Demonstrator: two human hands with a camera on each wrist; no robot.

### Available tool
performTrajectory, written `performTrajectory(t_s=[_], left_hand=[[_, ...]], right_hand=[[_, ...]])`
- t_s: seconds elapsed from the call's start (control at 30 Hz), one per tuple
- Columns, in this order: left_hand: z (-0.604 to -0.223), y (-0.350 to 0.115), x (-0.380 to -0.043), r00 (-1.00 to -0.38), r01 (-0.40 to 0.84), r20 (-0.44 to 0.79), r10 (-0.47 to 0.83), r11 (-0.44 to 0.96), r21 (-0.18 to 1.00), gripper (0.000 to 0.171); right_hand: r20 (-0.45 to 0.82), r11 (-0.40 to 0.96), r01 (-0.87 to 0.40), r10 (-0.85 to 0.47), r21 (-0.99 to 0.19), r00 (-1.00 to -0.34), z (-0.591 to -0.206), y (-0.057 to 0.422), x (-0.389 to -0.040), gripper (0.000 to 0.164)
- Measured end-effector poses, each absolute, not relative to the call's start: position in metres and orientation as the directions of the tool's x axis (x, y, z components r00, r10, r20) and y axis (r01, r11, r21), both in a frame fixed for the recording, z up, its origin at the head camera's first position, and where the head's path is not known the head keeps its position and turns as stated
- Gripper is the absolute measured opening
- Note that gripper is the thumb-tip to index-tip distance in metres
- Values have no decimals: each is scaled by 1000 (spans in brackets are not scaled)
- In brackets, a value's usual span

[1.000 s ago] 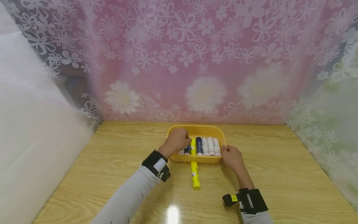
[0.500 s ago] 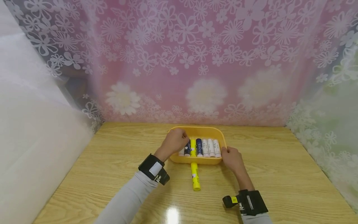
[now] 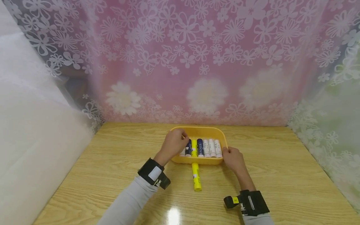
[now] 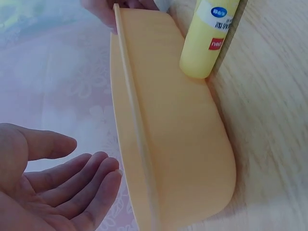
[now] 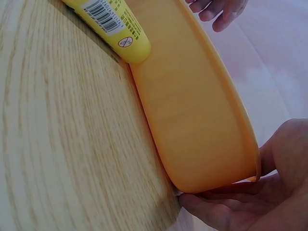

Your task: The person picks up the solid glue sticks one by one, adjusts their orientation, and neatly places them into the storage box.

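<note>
A yellow tray [image 3: 208, 161] stands on the table, holding a row of glue sticks: a yellow glue stick [image 3: 194, 148], two navy ones and several white glue sticks [image 3: 212, 148]. My left hand [image 3: 173, 143] is over the tray's left end and hides part of the row. In the left wrist view its fingers [image 4: 79, 190] are loosely bent, apart from the thumb, holding nothing. My right hand [image 3: 234, 158] grips the tray's right end, thumb at the rim and fingers at the outer wall. Another yellow glue stick [image 3: 197, 178] lies in front of the tray, one end at its front wall.
Wood-grain table [image 3: 281, 168] surrounds the tray. Behind it hangs a pink flowered curtain [image 3: 168, 78], with a white sheet [image 3: 36, 125] at the left. Black camera straps [image 3: 254, 202] are on both wrists.
My left hand has drawn back slightly to the left, and its fingers have loosened from a more curled pose. The right hand and the glue sticks look the same.
</note>
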State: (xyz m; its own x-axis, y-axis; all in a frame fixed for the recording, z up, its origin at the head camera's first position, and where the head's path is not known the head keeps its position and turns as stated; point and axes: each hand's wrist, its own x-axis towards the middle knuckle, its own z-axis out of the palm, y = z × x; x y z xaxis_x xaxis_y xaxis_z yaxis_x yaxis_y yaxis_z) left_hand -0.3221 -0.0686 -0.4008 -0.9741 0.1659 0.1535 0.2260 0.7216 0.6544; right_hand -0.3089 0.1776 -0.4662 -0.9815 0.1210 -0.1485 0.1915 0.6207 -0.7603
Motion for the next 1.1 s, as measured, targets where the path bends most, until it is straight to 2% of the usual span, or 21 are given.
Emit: performTrajectory(t_s=[0.37,0.67,1.1], left_hand=[[-408,-67,-317,-973,232,162,167,655,719,23],[-414,-66,-313,-971,238,183,153,669,704,25],[-409,-64,-305,-975,215,112,190,701,680,23]], right_hand=[[-138,620,180,116,-763,-984,-465,179,-309,46],[-149,618,190,118,-763,-982,-464,178,-308,48],[-124,617,175,124,-768,-984,-468,178,-309,45]])
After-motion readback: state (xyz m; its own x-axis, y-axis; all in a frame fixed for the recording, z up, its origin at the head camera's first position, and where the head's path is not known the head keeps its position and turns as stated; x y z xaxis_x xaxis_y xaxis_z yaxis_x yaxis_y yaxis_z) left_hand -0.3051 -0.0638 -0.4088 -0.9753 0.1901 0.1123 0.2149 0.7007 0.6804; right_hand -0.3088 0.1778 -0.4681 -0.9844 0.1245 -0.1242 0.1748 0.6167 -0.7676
